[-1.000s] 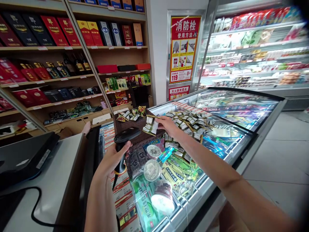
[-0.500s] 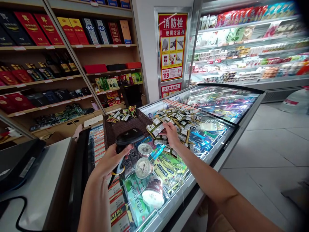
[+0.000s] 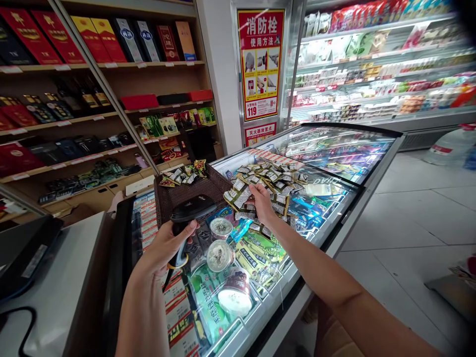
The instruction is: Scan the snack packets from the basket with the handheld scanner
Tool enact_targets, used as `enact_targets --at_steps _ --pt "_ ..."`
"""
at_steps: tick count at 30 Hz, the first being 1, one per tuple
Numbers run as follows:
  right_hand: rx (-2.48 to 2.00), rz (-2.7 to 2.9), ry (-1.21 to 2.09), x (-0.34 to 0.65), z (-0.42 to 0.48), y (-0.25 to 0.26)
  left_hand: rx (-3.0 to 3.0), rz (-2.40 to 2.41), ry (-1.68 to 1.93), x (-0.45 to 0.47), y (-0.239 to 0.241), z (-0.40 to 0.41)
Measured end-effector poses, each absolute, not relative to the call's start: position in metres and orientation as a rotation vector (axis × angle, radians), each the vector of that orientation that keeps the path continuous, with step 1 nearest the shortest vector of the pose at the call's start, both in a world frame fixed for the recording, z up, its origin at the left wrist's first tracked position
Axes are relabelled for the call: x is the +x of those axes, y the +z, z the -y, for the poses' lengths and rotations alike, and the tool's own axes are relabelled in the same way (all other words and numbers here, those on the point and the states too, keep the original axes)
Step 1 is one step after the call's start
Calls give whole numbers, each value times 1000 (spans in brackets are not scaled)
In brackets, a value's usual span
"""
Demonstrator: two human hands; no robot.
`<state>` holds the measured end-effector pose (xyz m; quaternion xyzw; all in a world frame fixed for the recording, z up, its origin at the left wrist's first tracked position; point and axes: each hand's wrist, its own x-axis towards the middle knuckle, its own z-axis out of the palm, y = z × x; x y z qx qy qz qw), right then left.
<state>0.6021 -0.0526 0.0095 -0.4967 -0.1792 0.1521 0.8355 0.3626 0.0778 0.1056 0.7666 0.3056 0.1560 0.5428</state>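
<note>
My left hand (image 3: 171,246) is wrapped round the handle of a black barcode scanner (image 3: 193,207), its head pointing toward the snack packets. In my right hand (image 3: 263,204) is a small snack packet (image 3: 238,193) with a gold edge and a white printed label, pinched between thumb and fingers. Similar snack packets lie in a heap (image 3: 277,173) on the freezer's glass lid, just beyond that hand. A brown woven basket (image 3: 169,196) sits beyond the scanner, with several colourful packets (image 3: 185,173) at its far side.
Under my hands is a glass-topped chest freezer (image 3: 362,191) holding ice-cream tubs (image 3: 235,292) and bagged ices. A grey counter (image 3: 74,277) with a black device (image 3: 29,253) stands at left. Shelves of boxes (image 3: 171,44) rise behind, and a lit display fridge (image 3: 372,74) is at far right.
The view has shifted slightly, so the surroundings sit a little higher and further left. Both hands keep their holds on the scanner and the packet, with little movement.
</note>
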Motion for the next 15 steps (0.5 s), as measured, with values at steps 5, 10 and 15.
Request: enact_targets --at_steps 5,10,15 --pt "-1075 400 297 603 52 8 1825 -746 354 362 105 -80" --pt "-1306 306 18 623 59 5 1806 -740 372 361 111 -79" --pt "-1773 306 -422 647 66 -1 1811 -705 388 355 106 -90"
